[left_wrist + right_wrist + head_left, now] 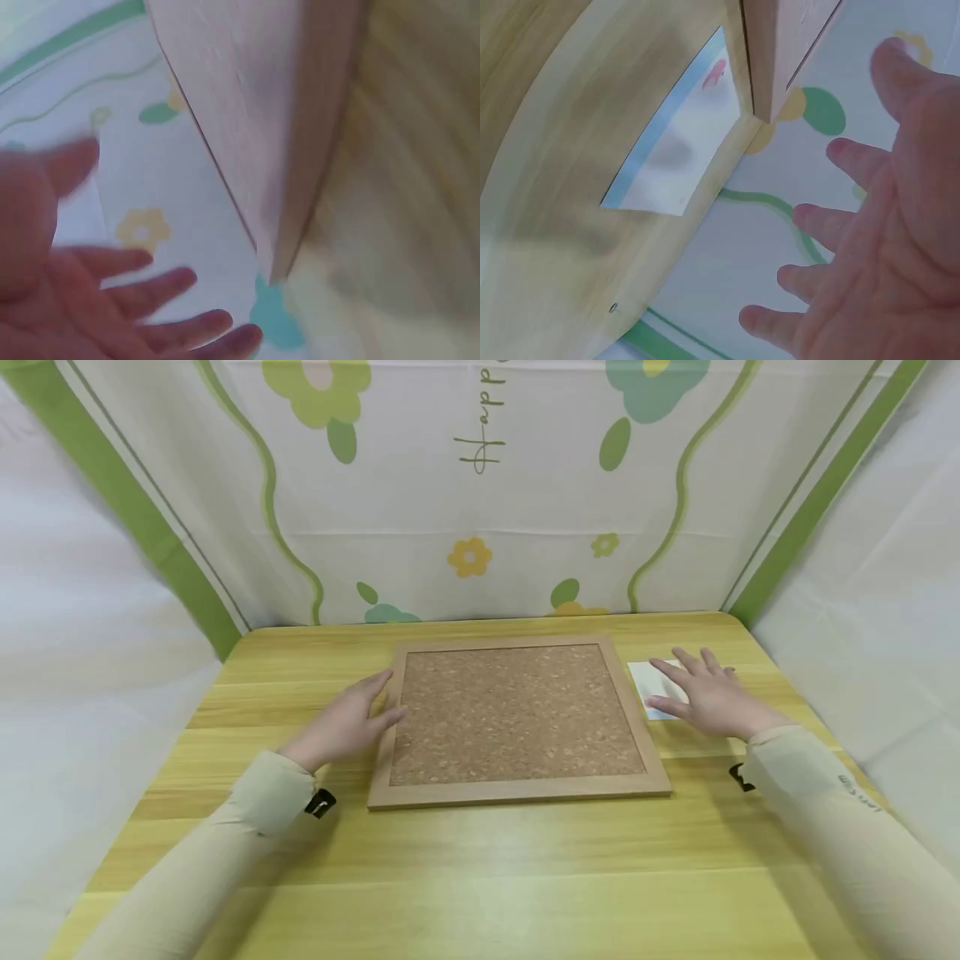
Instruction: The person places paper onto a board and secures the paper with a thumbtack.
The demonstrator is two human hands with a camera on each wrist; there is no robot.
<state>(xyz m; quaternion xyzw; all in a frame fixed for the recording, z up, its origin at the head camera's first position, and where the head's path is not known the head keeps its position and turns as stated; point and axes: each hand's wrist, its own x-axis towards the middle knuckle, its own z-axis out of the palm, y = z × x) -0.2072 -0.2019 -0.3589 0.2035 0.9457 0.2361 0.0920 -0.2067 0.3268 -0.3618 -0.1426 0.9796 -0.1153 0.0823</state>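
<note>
A cork board in a light wooden frame lies flat on the table. Over its left edge reaches my left hand, fingers spread and holding nothing; the left wrist view shows this hand with a gap between it and the board's frame. To the right of the board, my right hand hovers with spread fingers above a white card, partly covering it in the head view. The right wrist view shows the whole card, with a blue strip and a small pink figure, apart from the hand.
The wood-grain table has rounded far corners. Behind it hangs a white cloth printed with flowers and green lines, and plain white cloth stands at both sides. Black clips show at both cuffs.
</note>
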